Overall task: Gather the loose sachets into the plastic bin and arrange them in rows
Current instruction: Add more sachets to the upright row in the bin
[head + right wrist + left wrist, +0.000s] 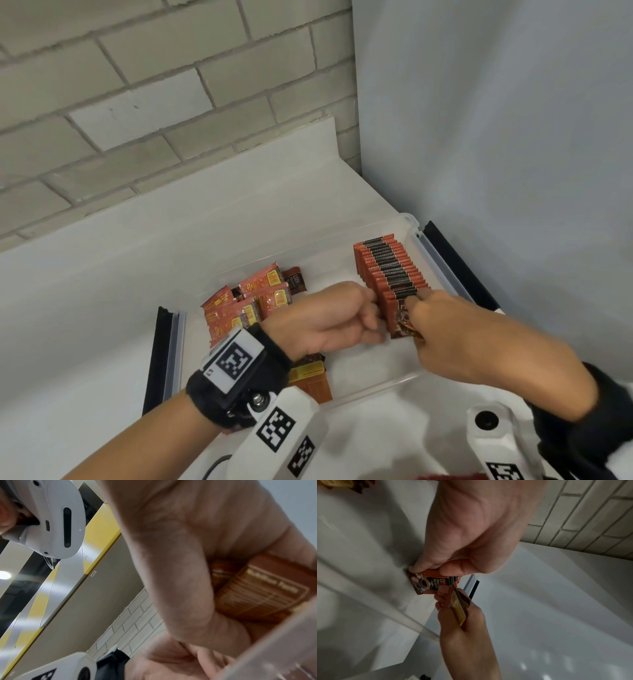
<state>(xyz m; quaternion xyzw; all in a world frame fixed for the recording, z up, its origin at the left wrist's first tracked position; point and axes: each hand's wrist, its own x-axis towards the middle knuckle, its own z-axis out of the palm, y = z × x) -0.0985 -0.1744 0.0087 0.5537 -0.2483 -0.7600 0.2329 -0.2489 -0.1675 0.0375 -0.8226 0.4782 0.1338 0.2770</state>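
A clear plastic bin [409,221] stands on the white counter. Along its right side, red-and-black sachets stand on edge in a row [387,267]. A loose pile of sachets [250,301] lies at the bin's left side, and another sachet [310,380] lies under my left wrist. My left hand [373,322] curls round the near end of the row; its thumb and fingers pinch the front sachet [426,582]. My right hand [414,308] grips a single sachet [458,607] on edge against that end, its printed back [257,592] facing the palm.
Black lid clips flank the bin at left [161,356] and right [459,263]. A brick wall [137,102] runs behind the counter and a pale panel [496,137] closes the right side. The bin's middle floor [329,274] shows bare plastic.
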